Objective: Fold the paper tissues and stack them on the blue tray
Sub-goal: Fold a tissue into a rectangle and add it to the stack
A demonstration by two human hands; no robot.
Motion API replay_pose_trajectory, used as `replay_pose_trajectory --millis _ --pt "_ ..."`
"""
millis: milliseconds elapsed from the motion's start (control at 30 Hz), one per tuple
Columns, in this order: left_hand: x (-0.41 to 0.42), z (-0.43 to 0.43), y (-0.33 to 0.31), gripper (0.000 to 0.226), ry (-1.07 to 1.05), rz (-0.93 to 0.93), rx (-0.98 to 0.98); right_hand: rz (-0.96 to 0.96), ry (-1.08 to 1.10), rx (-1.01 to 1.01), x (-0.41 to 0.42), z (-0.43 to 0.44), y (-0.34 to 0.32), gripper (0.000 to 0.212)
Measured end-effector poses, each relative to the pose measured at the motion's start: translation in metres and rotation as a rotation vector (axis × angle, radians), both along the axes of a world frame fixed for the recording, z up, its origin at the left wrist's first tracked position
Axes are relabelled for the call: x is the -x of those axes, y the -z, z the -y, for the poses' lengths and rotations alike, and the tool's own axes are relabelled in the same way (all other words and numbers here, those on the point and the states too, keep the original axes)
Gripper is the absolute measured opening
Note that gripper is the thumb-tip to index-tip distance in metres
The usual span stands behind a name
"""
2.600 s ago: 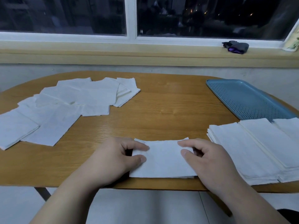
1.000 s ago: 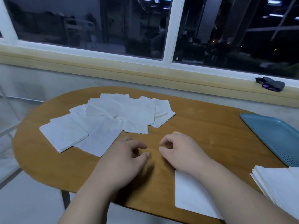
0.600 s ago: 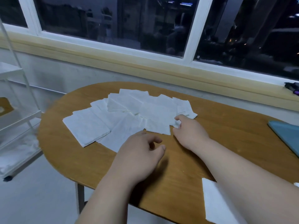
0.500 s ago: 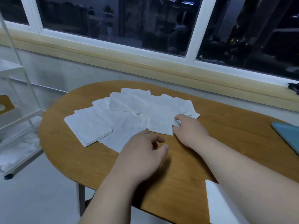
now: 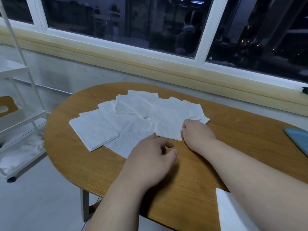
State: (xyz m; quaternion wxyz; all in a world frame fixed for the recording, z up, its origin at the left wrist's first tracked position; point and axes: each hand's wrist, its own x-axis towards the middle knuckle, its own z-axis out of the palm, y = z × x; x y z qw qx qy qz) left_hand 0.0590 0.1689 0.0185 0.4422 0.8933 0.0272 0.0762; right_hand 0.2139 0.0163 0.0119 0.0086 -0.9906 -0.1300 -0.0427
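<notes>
The grip of the right hand (image 5: 196,133) pinches a tissue (image 5: 168,125), contact hidden.

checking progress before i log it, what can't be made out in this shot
Head view:
- blue tray: cut off by right edge, contents unseen.
- near tissue: under the right forearm, cut by bottom edge.
- right hand: own back hides its grip on the spread tissues.

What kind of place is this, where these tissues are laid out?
Most likely a room in a high-rise home, after dark: an oval wooden table strewn with white paper tissues sits beside a wide white-framed window looking onto dim city buildings, with a white wheeled shelf rack at the left.
</notes>
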Motion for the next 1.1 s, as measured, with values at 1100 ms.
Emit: replay_pose_trajectory --millis 1100 --pt "0.000 0.006 0.003 0.075 -0.004 0.125 -0.101 0.015 -0.054 -0.385 0.062 0.025 -0.038 0.017"
